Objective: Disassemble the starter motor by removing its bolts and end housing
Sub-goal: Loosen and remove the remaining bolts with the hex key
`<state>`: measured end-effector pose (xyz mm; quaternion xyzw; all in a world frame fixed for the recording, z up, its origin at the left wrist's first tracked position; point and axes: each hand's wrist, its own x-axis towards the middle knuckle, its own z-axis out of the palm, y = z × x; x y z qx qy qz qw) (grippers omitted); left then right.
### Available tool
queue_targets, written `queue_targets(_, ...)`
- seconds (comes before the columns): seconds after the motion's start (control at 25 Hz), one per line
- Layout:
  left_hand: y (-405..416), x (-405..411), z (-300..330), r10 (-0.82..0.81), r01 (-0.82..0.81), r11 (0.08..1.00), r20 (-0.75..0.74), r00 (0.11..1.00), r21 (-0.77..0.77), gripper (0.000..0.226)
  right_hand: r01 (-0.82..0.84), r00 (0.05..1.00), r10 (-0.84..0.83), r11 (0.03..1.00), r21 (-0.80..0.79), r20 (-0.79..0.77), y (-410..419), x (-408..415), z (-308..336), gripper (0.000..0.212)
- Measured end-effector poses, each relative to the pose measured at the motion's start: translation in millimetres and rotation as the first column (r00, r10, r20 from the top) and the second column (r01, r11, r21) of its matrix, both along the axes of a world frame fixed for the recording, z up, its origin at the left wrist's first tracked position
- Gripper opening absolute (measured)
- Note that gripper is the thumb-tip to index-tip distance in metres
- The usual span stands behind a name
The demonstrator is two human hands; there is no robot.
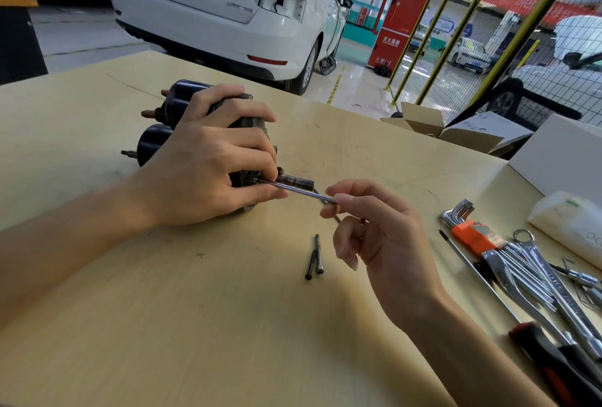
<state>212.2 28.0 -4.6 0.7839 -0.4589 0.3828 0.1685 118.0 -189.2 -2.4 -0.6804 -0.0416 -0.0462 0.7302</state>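
Nearest the camera, two loose bolts [314, 256] lie side by side on the wooden table [163, 325], just beside the right hand [374, 237], whose thumb and forefinger pinch the end of a thin hex key [296, 190]. The key's other end reaches the starter motor [182, 119], which lies on its side on the table under the left hand [208, 165], fingers curled over its housing. Wrenches [534, 279] lie at right, a white car [228, 5] beyond.
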Motion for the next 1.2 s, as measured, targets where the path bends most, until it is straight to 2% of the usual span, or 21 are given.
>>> queue_targets(0.24,0.0,-0.1,0.3,0.002,-0.002,1.000,0.002,1.000,-0.003,0.027,0.003,1.000,-0.003,1.000,-0.001,0.015,-0.4,0.3,0.1,0.021)
queue_targets(0.44,-0.1,-0.6,0.5,0.008,-0.008,1.000,0.003,1.000,-0.006,0.026,0.043,0.999,-0.042,0.997,-0.063,0.018,0.3,-1.1,1.4,0.042)
queue_targets(0.88,-0.4,0.0,0.3,-0.009,0.009,1.000,-0.006,1.000,-0.013,0.029,0.057,0.998,-0.057,0.997,-0.045,0.003,2.1,-0.7,1.9,0.041)
queue_targets(1.2,-0.4,0.3,-0.4,-0.009,0.009,1.000,-0.004,1.000,-0.017,0.027,0.248,0.966,-0.250,0.968,-0.034,-0.069,0.9,2.9,0.9,0.035)
